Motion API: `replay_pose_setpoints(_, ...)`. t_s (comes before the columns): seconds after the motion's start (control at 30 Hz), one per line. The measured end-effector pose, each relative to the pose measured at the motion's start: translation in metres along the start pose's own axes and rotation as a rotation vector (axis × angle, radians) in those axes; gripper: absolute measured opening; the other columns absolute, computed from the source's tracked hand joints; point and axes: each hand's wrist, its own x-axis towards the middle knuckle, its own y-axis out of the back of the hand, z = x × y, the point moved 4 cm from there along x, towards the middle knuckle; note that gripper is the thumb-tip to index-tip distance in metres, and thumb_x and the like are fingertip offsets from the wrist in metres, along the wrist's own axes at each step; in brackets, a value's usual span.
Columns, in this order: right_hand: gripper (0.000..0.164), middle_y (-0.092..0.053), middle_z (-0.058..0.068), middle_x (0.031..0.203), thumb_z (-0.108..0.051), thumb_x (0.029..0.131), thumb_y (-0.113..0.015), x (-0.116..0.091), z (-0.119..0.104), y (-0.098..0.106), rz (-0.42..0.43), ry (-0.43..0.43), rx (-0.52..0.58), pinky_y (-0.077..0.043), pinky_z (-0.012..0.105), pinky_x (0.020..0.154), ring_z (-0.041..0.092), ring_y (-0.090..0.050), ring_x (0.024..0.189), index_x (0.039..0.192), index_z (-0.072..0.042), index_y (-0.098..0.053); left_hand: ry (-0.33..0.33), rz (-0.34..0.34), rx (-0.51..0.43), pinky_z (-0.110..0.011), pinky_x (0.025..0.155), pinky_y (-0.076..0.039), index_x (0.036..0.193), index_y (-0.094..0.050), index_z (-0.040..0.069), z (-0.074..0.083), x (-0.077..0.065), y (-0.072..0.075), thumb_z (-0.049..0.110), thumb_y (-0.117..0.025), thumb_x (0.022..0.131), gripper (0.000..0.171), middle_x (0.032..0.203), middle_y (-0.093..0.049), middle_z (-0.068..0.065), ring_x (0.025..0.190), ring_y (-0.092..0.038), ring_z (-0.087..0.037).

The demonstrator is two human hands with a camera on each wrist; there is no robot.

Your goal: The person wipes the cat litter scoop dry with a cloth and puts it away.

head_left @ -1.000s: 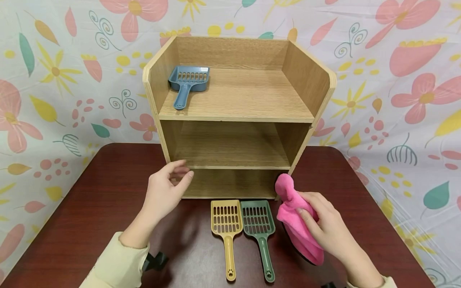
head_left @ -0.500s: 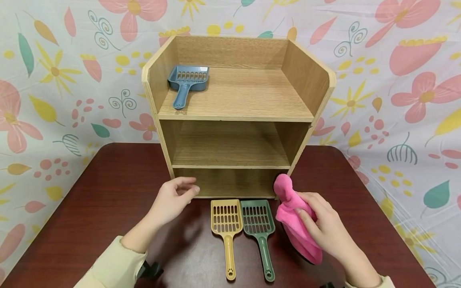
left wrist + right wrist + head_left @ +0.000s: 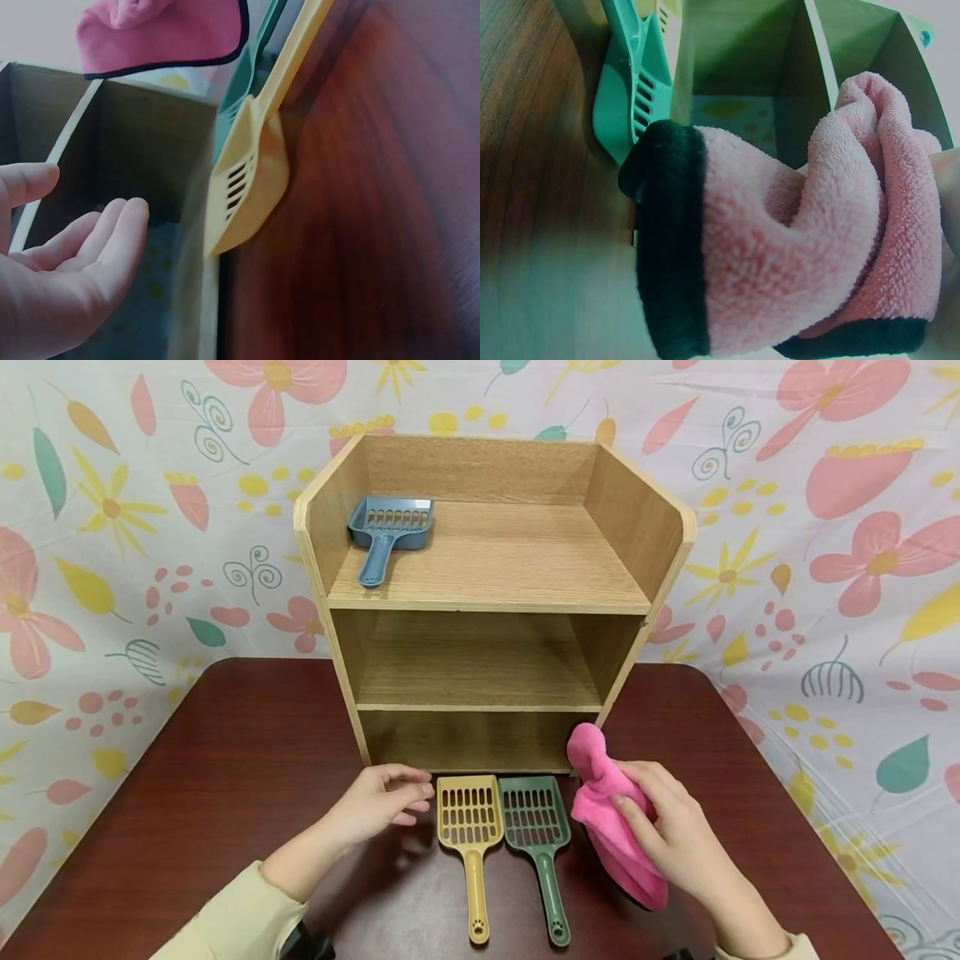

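A bunched pink cloth point(image 3: 611, 814) with a dark edge is gripped between the thumb and fingers of my right hand point(image 3: 671, 827), right of the scoops. In the right wrist view the cloth point(image 3: 780, 240) fills the middle and hides most of that hand. My left hand point(image 3: 386, 802) holds nothing; its fingers are loosely bent, with the tips close to the left edge of a yellow slotted litter scoop point(image 3: 470, 814). Beside that scoop lies a green litter scoop point(image 3: 535, 814), handle toward me. The left wrist view shows the yellow scoop point(image 3: 247, 176) beyond the fingertips point(image 3: 135, 210).
A wooden shelf unit point(image 3: 487, 606) stands at the back of the dark red table point(image 3: 247, 793). On its top shelf, at the left, rests a blue litter scoop point(image 3: 390, 531). A flower-patterned curtain point(image 3: 150, 527) hangs behind.
My left hand has come down and to the right, from in front of the lower shelf to beside the yellow scoop. The right hand keeps its hold on the cloth, nearly still.
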Motion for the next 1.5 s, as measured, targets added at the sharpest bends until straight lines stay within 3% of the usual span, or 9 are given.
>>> replay_pose_setpoints(0.23, 0.048, -0.063, 0.001, 0.106, 0.009, 0.071, -0.072, 0.001, 0.000, 0.000, -0.004, -0.001, -0.001, -0.029, 0.004, 0.096, 0.007, -0.052, 0.102, 0.114, -0.010, -0.062, 0.093, -0.121, -0.095, -0.038, 0.077, -0.057, 0.120, -0.050, -0.016, -0.018, -0.001, -0.010, 0.017, -0.058, 0.090, 0.046, 0.106, -0.066, -0.026, 0.091, -0.068, -0.024)
replay_pose_setpoints(0.63, 0.049, -0.062, 0.001, 0.106, 0.009, 0.070, -0.072, 0.000, 0.002, 0.000, 0.006, 0.000, 0.003, -0.029, 0.004, 0.096, 0.007, -0.052, 0.102, 0.114, -0.009, -0.062, 0.228, -0.214, -0.190, -0.030, 0.067, -0.058, 0.114, -0.054, -0.014, -0.041, -0.012, -0.031, 0.019, -0.058, 0.092, 0.041, 0.097, -0.070, -0.020, 0.078, -0.068, -0.017)
replay_pose_setpoints(0.8, 0.049, -0.063, 0.002, 0.106, 0.011, 0.069, -0.072, -0.001, 0.002, 0.000, 0.016, 0.013, 0.018, -0.030, 0.004, 0.097, 0.006, -0.052, 0.103, 0.114, -0.008, -0.063, 0.280, -0.227, -0.209, -0.033, 0.068, -0.058, 0.110, -0.056, -0.013, -0.052, -0.016, -0.040, 0.019, -0.058, 0.090, 0.038, 0.095, -0.070, -0.020, 0.079, -0.068, -0.020)
replay_pose_setpoints(0.97, 0.050, -0.063, 0.003, 0.106, 0.011, 0.068, -0.072, -0.001, 0.002, 0.000, 0.021, 0.019, 0.025, -0.030, 0.004, 0.097, 0.005, -0.052, 0.104, 0.113, -0.008, -0.063, 0.321, -0.233, -0.297, -0.038, 0.076, -0.057, 0.109, -0.054, -0.012, -0.063, -0.017, -0.050, 0.020, -0.056, 0.091, 0.037, 0.095, -0.069, -0.016, 0.084, -0.068, -0.023)
replay_pose_setpoints(1.23, 0.049, -0.062, 0.003, 0.105, 0.011, 0.069, -0.072, -0.002, 0.003, -0.001, 0.018, 0.012, 0.021, -0.030, 0.004, 0.097, 0.005, -0.052, 0.103, 0.113, -0.007, -0.063, 0.339, -0.222, -0.389, -0.043, 0.083, -0.055, 0.115, -0.049, -0.011, -0.071, -0.018, -0.065, 0.019, -0.058, 0.088, 0.042, 0.105, -0.066, -0.022, 0.092, -0.067, -0.028)
replay_pose_setpoints(1.5, 0.050, -0.062, 0.001, 0.106, 0.010, 0.069, -0.073, -0.002, 0.003, 0.000, 0.015, -0.009, 0.017, -0.030, 0.004, 0.096, 0.005, -0.051, 0.103, 0.114, -0.010, -0.063, 0.343, -0.211, -0.438, -0.041, 0.084, -0.055, 0.112, -0.052, -0.009, -0.073, -0.018, -0.073, 0.018, -0.060, 0.086, 0.038, 0.103, -0.065, -0.017, 0.088, -0.066, -0.023)
